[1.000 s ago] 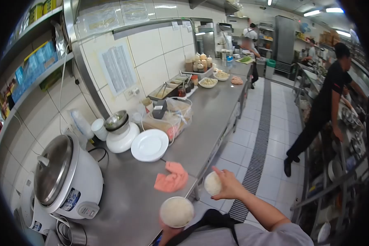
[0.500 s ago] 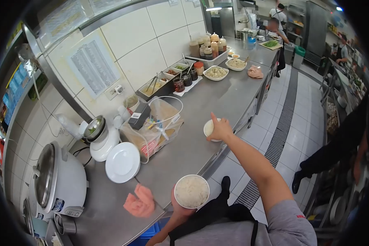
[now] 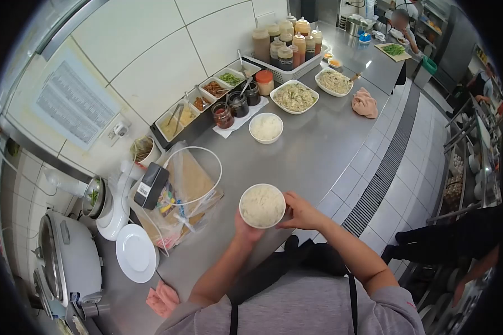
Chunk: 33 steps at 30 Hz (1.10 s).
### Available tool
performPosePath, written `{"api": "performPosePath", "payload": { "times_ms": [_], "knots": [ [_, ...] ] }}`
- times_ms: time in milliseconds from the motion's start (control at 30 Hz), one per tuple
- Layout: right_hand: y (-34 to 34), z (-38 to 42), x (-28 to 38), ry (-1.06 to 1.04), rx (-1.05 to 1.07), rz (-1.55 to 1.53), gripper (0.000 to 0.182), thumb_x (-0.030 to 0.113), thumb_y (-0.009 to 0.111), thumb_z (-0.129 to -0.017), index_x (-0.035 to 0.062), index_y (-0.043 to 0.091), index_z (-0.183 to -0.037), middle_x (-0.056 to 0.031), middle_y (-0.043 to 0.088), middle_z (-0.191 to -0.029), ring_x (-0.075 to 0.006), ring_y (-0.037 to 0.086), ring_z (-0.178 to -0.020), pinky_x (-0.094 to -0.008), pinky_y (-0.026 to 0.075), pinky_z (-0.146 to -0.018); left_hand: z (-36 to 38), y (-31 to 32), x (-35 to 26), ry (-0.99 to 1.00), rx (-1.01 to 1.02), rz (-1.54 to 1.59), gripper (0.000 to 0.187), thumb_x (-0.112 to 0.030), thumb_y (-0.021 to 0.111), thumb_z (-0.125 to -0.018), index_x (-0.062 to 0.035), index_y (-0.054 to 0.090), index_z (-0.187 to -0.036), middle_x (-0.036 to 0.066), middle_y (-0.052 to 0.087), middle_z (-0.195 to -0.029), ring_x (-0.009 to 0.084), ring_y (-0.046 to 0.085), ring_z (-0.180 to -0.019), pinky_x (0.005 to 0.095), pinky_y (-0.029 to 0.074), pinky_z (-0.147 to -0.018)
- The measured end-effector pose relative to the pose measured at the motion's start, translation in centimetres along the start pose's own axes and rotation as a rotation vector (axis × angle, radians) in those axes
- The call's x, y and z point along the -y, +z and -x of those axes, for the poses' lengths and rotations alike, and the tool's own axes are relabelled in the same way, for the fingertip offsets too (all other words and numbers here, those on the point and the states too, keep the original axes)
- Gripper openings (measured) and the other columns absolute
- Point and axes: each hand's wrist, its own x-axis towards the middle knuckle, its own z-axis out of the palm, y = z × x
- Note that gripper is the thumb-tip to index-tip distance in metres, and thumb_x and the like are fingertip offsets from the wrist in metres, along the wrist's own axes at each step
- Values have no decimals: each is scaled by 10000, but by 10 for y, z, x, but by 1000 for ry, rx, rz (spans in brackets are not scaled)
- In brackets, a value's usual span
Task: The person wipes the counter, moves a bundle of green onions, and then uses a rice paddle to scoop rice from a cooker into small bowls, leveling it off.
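Note:
My left hand is wrapped round the lower left side of a white bowl of rice, held in front of me near the counter's front edge. At the bowl's right side is my right hand, its fingers bent against the wall of the bowl. A second bowl of rice stands farther up the steel counter, beside several dark sauce jars. Both bowls show white rice up to about the rim.
Left on the counter are a plastic bag, a white plate, a pink cloth and a rice cooker. Farther back stand dressed salad-like bowls and squeeze bottles. People work beyond; dark-clothed legs are at right.
The second rice bowl, earlier under my right hand at the counter edge, now stands farther back by the jars. My right hand has come back to the held bowl, which has moved forward.

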Motion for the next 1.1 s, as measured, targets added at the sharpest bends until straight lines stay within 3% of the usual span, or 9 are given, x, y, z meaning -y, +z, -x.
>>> {"api": "performPosePath", "payload": {
  "times_ms": [100, 167, 267, 433, 533, 600, 633, 767, 1100],
  "knots": [
    [10, -14, -28, 9, -214, -15, 716, 215, 792, -567, 58, 460, -1182, -127, 505, -1017, -255, 533, -851, -343, 458, -739, -33, 7, -2, 77, -146, -111, 395, -300, 355, -894, -30, 482, -1153, 101, 527, -1162, 241, 527, -1036, 385, 422, -891],
    [7, -22, -44, 22, -259, 38, 690, 208, 793, -562, 52, 478, -1155, -127, 515, -1038, -248, 539, -874, -339, 459, -748, -60, -18, -13, 296, -279, -766, 350, -257, 396, -904, -12, 494, -1134, 111, 547, -1117, 226, 543, -959, 331, 429, -820],
    [-12, -38, -33, 134, -173, -8, 665, 188, 790, -553, 43, 496, -1132, -132, 528, -1091, -240, 544, -938, -330, 453, -784, -84, -36, -38, 218, -163, -1297, 337, -252, 434, -901, 10, 503, -1101, 97, 564, -1051, 183, 551, -880, 315, 434, -772],
    [-7, -87, -71, 81, -271, -217, 662, 110, 736, -594, 33, 464, -1193, -131, 592, -1023, -240, 577, -929, -325, 450, -803, -109, -20, -60, 541, -185, -1249, 337, -196, 418, -903, 4, 458, -1172, 79, 549, -1001, 139, 521, -815, 278, 424, -707],
    [-26, -101, -73, 180, -340, -113, 574, 90, 698, -644, 35, 489, -1176, -118, 603, -950, -225, 593, -846, -322, 468, -730, -87, 26, -65, 486, -309, -1240, 344, -130, 419, -892, -9, 419, -1214, 78, 519, -916, 139, 487, -781, 282, 417, -686],
    [-31, -87, -52, 282, -338, -52, 503, 80, 678, -671, 41, 523, -1147, -112, 602, -920, -214, 599, -798, -318, 475, -687, -76, 35, -55, 923, -267, -1652, 383, -59, 418, -863, -6, 383, -1241, 125, 482, -874, 188, 484, -766, 304, 418, -658],
    [-37, -80, -38, 27, -413, 9, 402, 71, 662, -700, 47, 565, -1089, -83, 600, -865, -164, 576, -732, -275, 453, -625, -71, 48, -48, 912, -274, -1657, 383, -59, 418, -863, -6, 383, -1241, 125, 482, -874, 188, 484, -766, 304, 418, -658],
    [-50, -58, 21, -360, -448, -125, 165, 67, 649, -733, 56, 649, -898, -56, 602, -778, -126, 542, -620, -231, 425, -557, -50, 100, -9, 934, -96, -1738, 462, -45, 488, -804, -8, 378, -1251, 140, 464, -921, 233, 483, -806, 312, 416, -665],
    [-148, 48, -36, -97, -731, -204, 102, 126, 674, -725, 48, 649, -785, -78, 600, -672, -145, 566, -577, -256, 450, -544, -101, 154, 135, 836, 541, -1957, 546, -55, 584, -726, -3, 396, -1236, 179, 473, -968, 330, 493, -873, 382, 412, -746]
  ]
}}
